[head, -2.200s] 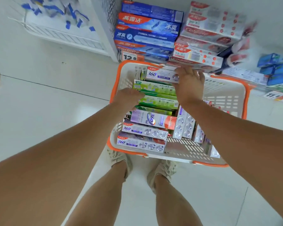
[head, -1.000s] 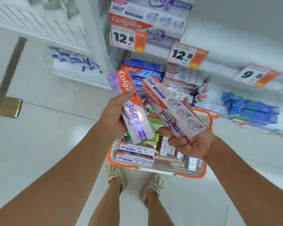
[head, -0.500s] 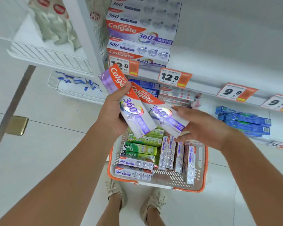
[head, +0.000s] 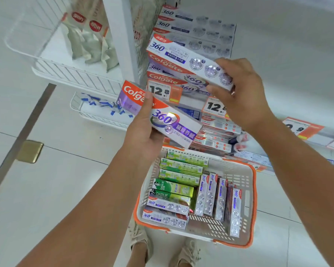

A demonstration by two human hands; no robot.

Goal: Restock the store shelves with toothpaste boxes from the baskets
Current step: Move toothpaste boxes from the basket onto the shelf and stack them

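My left hand point(head: 143, 132) grips a purple and white Colgate 360 box point(head: 162, 118) at chest height, in front of the shelf. My right hand point(head: 241, 93) holds a second Colgate 360 box point(head: 183, 60) by its right end, its left end up against the stack of matching boxes point(head: 193, 29) on the shelf. Below, on the floor, stands a white basket with an orange rim point(head: 253, 199). It holds green toothpaste boxes point(head: 179, 176) at the back left and several silver 360 boxes point(head: 218, 197) at the front and right.
Orange price tags reading 12.8 point(head: 163, 91) line the shelf edge. A lower shelf carries red and white boxes point(head: 216, 135). A white upright post point(head: 123, 39) and wire racks with pouches point(head: 89, 37) stand to the left. My feet point(head: 162, 249) are beside the basket.
Both hands lifted a Colgate 360 box each out of the basket. The right hand has since carried its box up and away from the left one, to the shelf stack.
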